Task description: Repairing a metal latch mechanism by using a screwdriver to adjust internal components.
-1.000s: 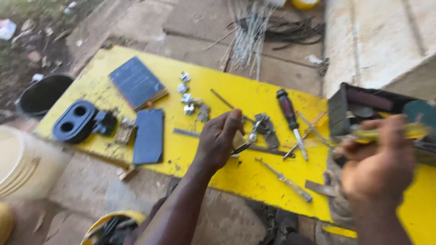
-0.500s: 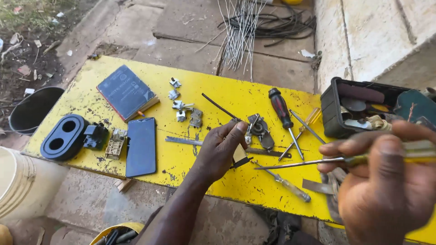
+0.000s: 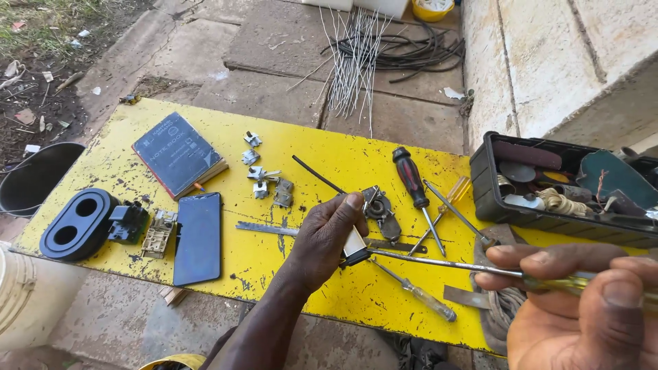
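Observation:
My left hand [image 3: 327, 236] pinches a small white and black part [image 3: 355, 247] over the yellow table [image 3: 103, 164]. My right hand [image 3: 582, 308], close to the camera at the lower right, grips a yellow-handled screwdriver [image 3: 439, 262] whose long shaft points left, its tip touching the small part. A red and black screwdriver [image 3: 413, 185], a clear-handled screwdriver [image 3: 418, 293] and a metal bracket [image 3: 379, 207] lie just beside my left hand.
A dark notebook [image 3: 177, 153], a dark phone [image 3: 199, 236], a black two-hole rubber piece [image 3: 77, 223], small metal clips [image 3: 264, 178] and a flat metal strip [image 3: 266, 229] lie on the table's left half. A black tool tray [image 3: 569, 188] stands at the right. A bucket [image 3: 31, 181] and wires [image 3: 384, 48] lie around.
My right hand has swung the yellow-handled screwdriver down and left until its tip meets the part in my left hand. The view has shifted slightly.

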